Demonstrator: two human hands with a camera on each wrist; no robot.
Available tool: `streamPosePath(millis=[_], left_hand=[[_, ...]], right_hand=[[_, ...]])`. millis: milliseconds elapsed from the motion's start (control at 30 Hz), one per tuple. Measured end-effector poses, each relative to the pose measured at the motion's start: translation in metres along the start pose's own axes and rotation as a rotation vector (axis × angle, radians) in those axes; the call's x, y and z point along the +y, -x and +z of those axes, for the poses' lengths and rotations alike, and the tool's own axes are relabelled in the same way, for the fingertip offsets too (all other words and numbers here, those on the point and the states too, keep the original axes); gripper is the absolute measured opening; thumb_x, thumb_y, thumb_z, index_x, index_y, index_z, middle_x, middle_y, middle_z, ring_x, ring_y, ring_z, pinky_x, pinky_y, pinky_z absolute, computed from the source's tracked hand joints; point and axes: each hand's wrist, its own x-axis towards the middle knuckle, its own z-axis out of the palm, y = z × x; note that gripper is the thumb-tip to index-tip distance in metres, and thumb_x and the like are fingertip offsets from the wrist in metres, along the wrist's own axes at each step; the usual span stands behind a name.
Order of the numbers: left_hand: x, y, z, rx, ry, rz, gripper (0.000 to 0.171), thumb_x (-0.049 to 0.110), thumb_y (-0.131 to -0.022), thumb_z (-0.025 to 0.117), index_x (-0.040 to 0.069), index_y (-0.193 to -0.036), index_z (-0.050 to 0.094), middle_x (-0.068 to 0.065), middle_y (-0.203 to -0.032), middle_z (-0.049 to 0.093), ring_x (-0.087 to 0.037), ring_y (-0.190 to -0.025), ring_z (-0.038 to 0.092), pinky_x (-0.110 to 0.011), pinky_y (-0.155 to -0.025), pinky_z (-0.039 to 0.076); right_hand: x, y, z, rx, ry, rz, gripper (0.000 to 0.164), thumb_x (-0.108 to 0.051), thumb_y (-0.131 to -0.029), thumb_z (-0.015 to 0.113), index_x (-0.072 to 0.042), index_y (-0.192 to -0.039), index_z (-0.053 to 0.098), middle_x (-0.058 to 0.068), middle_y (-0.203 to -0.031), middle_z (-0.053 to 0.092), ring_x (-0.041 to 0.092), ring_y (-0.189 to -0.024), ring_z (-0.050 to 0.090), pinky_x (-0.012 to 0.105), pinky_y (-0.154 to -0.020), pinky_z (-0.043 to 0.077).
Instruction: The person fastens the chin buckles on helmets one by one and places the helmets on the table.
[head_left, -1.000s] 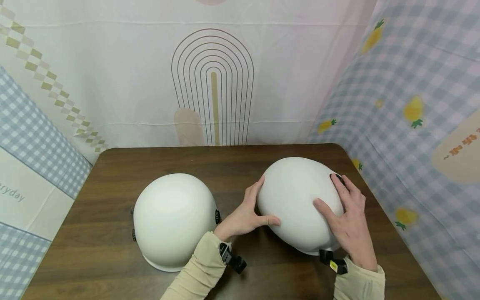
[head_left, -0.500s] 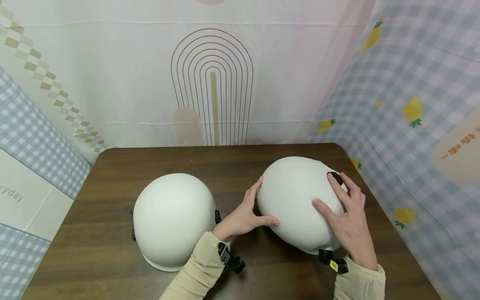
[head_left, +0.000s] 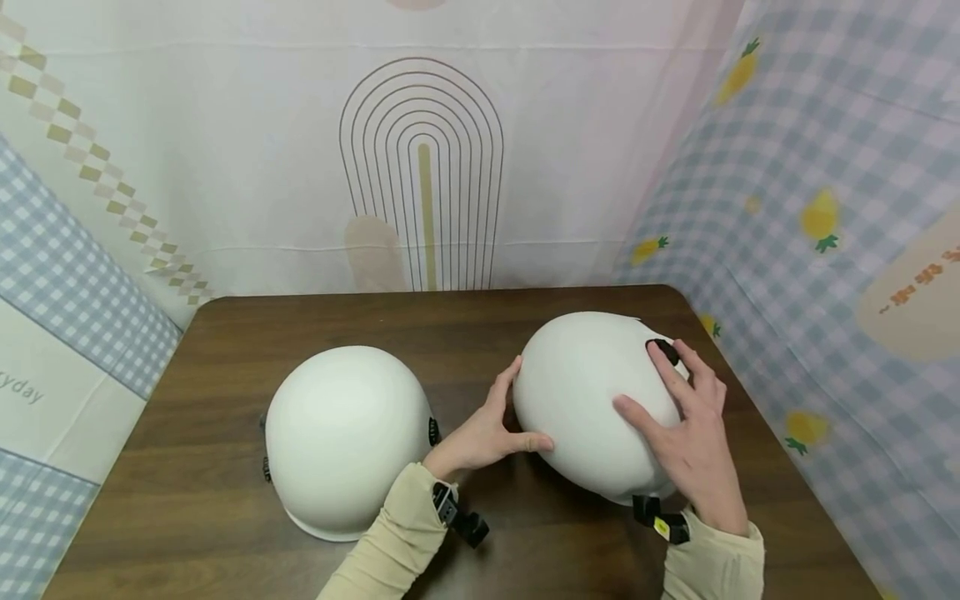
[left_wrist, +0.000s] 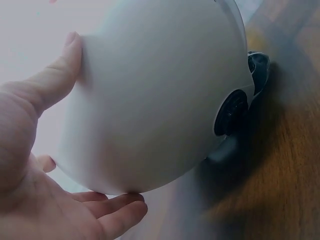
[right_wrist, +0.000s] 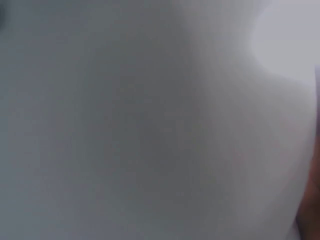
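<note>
Two white helmets are on the dark wooden table. The right helmet (head_left: 592, 400) lies tilted on its side between both hands, a black round fitting (head_left: 663, 351) on its right part. My left hand (head_left: 483, 437) grips its left end, thumb at the near side and fingers at the far side; the left wrist view shows those fingertips (left_wrist: 131, 207) against the shell. With the thumb on the shell and the fingers at the black fitting, my right hand (head_left: 693, 425) holds the right side. In the right wrist view the blurred white shell (right_wrist: 150, 125) fills nearly everything.
The other white helmet (head_left: 345, 442) sits dome up at the left, close beside the left forearm (head_left: 397, 525), with black fittings on its sides. A patterned cloth (head_left: 420, 167) hangs behind the table (head_left: 337, 321), and a checked one (head_left: 840, 275) at the right.
The right helmet has rolled slightly leftward in the hands, bringing more of its black fitting into view. My right hand has moved a little left with it; the left helmet stays in place.
</note>
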Motion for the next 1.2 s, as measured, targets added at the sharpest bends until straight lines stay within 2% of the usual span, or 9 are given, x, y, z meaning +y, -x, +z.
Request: streamPosePath(millis=[133,233,533,767,1033,1100,1200], left_hand=[[0.0008,0.0005,0.0016,-0.017,0.082,0.0,0.113,0.047,-0.079,0.078,0.038,-0.153,-0.008,0.003,-0.161,0.0,-0.018,-0.14,0.03,-0.043,-0.106,0.035],[0.0007,0.0006,0.003,-0.02,0.107,-0.003,0.114,0.043,-0.08,0.079,0.036,-0.154,-0.009,0.002,-0.161,0.003,-0.018,-0.134,0.038,-0.04,-0.104,0.039],[-0.0021,0.0025,0.0048,-0.025,0.143,-0.003,0.113,0.042,-0.08,0.079,0.038,-0.153,-0.008,0.0,-0.158,0.01,-0.022,-0.128,0.046,-0.042,-0.102,0.041],[-0.0051,0.0023,0.0033,-0.044,0.148,-0.007,0.114,0.041,-0.081,0.079,0.036,-0.153,-0.009,-0.003,-0.158,0.011,-0.024,-0.13,0.043,-0.044,-0.104,0.039],[-0.0061,0.0025,0.0014,-0.056,0.131,-0.016,0.114,0.043,-0.08,0.078,0.037,-0.153,-0.01,-0.002,-0.159,0.01,-0.023,-0.133,0.04,-0.042,-0.105,0.038],[-0.005,0.0028,0.0005,-0.055,0.117,-0.019,0.115,0.044,-0.08,0.078,0.036,-0.153,-0.011,-0.002,-0.159,0.009,-0.022,-0.137,0.035,-0.044,-0.106,0.036],[-0.0006,0.0042,-0.0012,-0.038,0.042,-0.056,0.118,0.051,-0.077,0.078,0.035,-0.154,-0.01,-0.001,-0.16,0.004,-0.022,-0.143,0.023,-0.048,-0.108,0.032]], right_hand=[[0.0,0.0004,0.0001,0.001,0.003,-0.004,0.081,-0.033,-0.081,0.08,-0.036,-0.149,0.037,-0.003,-0.158,0.021,0.029,-0.138,0.017,0.069,-0.09,0.031],[0.0001,0.0002,-0.0004,0.005,0.005,-0.012,0.086,-0.034,-0.08,0.08,-0.033,-0.152,0.033,-0.002,-0.158,0.022,0.029,-0.138,0.017,0.069,-0.091,0.03],[-0.0017,0.0011,0.0004,0.015,0.006,-0.012,0.088,-0.034,-0.077,0.083,-0.027,-0.151,0.036,-0.003,-0.157,0.024,0.029,-0.137,0.02,0.069,-0.09,0.029],[-0.0049,0.0009,0.002,0.028,-0.005,-0.04,0.089,-0.031,-0.074,0.086,-0.02,-0.149,0.039,0.0,-0.156,0.027,0.028,-0.137,0.02,0.068,-0.091,0.029],[-0.0084,0.0021,0.0034,0.024,0.0,-0.022,0.091,-0.032,-0.074,0.086,-0.016,-0.149,0.037,-0.001,-0.156,0.025,0.028,-0.136,0.02,0.068,-0.091,0.029],[-0.0091,0.0019,0.0039,0.027,-0.004,-0.025,0.091,-0.031,-0.074,0.086,-0.016,-0.149,0.037,-0.001,-0.156,0.025,0.028,-0.136,0.02,0.067,-0.092,0.029],[-0.0099,0.0021,0.0056,0.03,-0.01,-0.036,0.09,-0.03,-0.073,0.087,-0.015,-0.148,0.038,-0.001,-0.156,0.026,0.027,-0.137,0.019,0.066,-0.092,0.029]])
